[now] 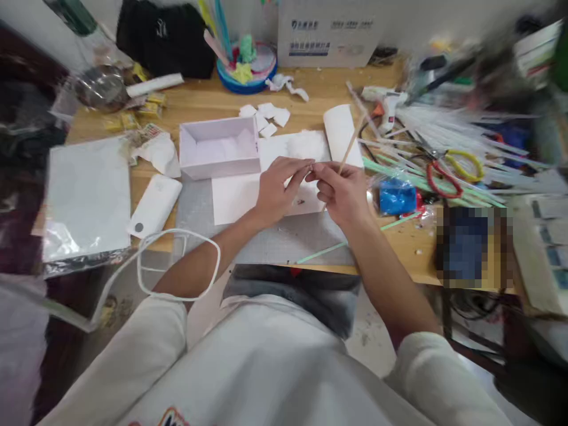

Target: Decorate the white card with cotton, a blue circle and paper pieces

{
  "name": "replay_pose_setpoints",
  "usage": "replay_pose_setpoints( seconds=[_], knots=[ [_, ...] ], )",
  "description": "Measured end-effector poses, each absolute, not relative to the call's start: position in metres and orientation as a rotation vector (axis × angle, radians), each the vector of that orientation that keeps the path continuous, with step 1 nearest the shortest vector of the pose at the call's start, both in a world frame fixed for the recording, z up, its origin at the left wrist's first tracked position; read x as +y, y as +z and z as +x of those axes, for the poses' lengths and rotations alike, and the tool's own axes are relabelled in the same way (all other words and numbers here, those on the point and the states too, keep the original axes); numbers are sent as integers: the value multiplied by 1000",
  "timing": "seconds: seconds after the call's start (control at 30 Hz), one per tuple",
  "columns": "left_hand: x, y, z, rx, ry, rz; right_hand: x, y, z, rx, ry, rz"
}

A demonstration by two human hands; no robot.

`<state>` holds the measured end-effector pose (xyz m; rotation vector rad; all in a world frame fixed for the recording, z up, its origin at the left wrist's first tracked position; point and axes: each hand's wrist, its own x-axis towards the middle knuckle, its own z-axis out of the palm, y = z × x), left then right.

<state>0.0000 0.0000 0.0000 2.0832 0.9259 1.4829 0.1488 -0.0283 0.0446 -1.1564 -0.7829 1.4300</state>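
My left hand (280, 188) and my right hand (344, 192) meet over white paper sheets (235, 201) at the middle of the table. Their fingertips pinch together at one spot, on something too small to make out. A thin wooden stick (351, 144) runs slantwise through my right hand, its upper end pointing away from me. Below the hands lies a grey cutting mat (195, 204), partly covered by the sheets. Left of my left hand is an open white box (222, 171). A curled white sheet (341, 127) stands just beyond my right hand.
Small white pieces (268, 112) lie behind the box. A glue gun (388, 106), scissors (444, 177) and many plastic strips (470, 136) crowd the right. A white power bank (156, 204) is at left, and a white cable (217, 266) loops over my left forearm.
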Motion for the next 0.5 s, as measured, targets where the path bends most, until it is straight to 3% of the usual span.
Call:
replay_pose_setpoints(
  seconds=[0.5],
  knots=[
    [5,-9,-8,903,1442,2398,-29,45,150,-756,1460,-1114]
  ],
)
